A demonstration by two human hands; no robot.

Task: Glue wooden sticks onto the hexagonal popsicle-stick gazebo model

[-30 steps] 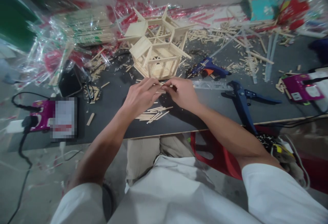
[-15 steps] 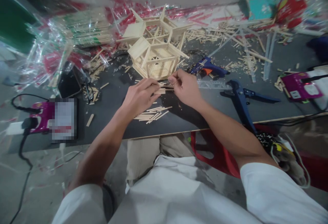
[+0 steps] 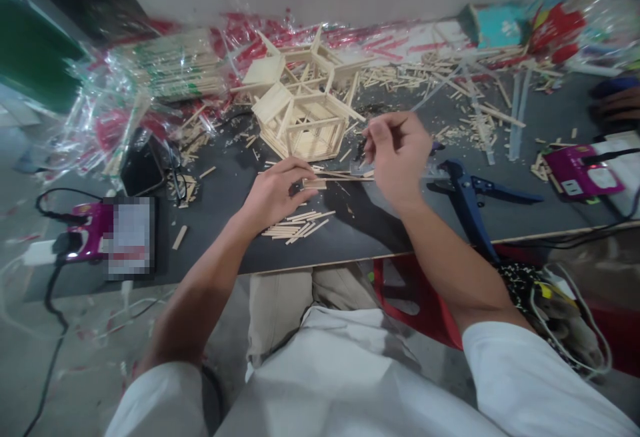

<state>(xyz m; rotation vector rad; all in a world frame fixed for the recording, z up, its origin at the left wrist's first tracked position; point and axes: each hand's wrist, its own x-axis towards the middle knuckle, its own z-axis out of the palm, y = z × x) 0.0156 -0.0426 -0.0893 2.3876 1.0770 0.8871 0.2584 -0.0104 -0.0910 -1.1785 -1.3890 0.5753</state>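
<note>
My left hand (image 3: 277,194) pinches a short flat wooden piece (image 3: 315,184) between thumb and fingers, just above the table. Thin wooden sticks (image 3: 345,176) lie beside it. My right hand (image 3: 400,157) is raised to the right of the wooden model (image 3: 305,110), its fingers curled together; anything in them is too small to make out. The model is an openwork, many-sided frame of pale sticks with slatted panels. Below my left hand lies a loose pile of short sticks (image 3: 297,227). Most of the blue glue gun (image 3: 437,147) is hidden behind my right hand.
A blue cutter (image 3: 467,190) lies at the right, near a purple power strip (image 3: 580,170). Another person's hand (image 3: 623,104) shows at the right edge. Bundled sticks in plastic (image 3: 175,64) and a black phone (image 3: 143,167) are at the left. Scraps cover the back.
My right hand has moved up and right, away from my left hand, and now covers much of the glue gun. My left hand stays in place with the wooden piece. Another person's hand has appeared.
</note>
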